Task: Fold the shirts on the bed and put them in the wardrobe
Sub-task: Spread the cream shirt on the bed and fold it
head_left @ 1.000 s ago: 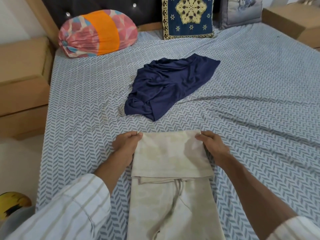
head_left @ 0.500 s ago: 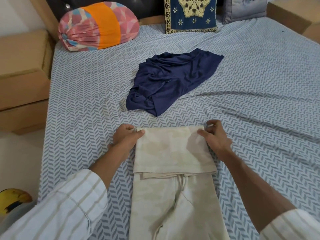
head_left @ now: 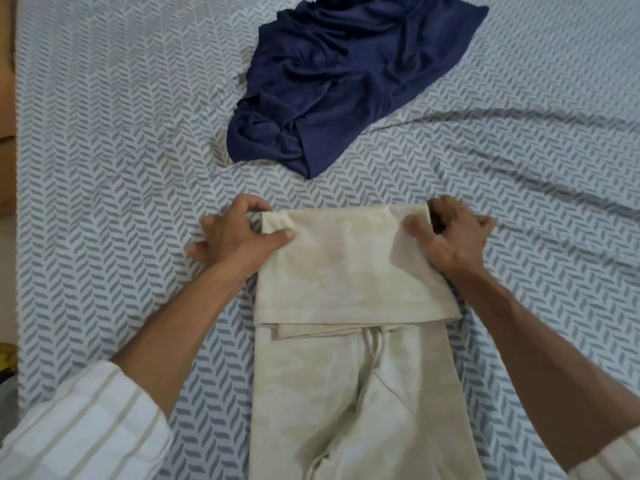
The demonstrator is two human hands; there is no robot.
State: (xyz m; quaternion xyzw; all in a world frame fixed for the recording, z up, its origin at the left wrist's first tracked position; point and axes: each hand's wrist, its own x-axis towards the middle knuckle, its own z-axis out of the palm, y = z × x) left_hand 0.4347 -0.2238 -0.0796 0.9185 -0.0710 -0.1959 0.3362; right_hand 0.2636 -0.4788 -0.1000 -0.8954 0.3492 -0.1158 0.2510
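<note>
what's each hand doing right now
Left hand: closed, pinching the far left corner of the beige garment.
Right hand: closed, gripping its far right corner.

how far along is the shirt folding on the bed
Done: the beige garment is narrowed into a long strip, with its far end folded over once.

In hand: the left hand and right hand pinch the far corners of that fold, with the next fold not yet made.

Left: the navy shirt lies crumpled and unfolded on the patterned bedsheet. No wardrobe is in view, so nothing looks put away.
</note>
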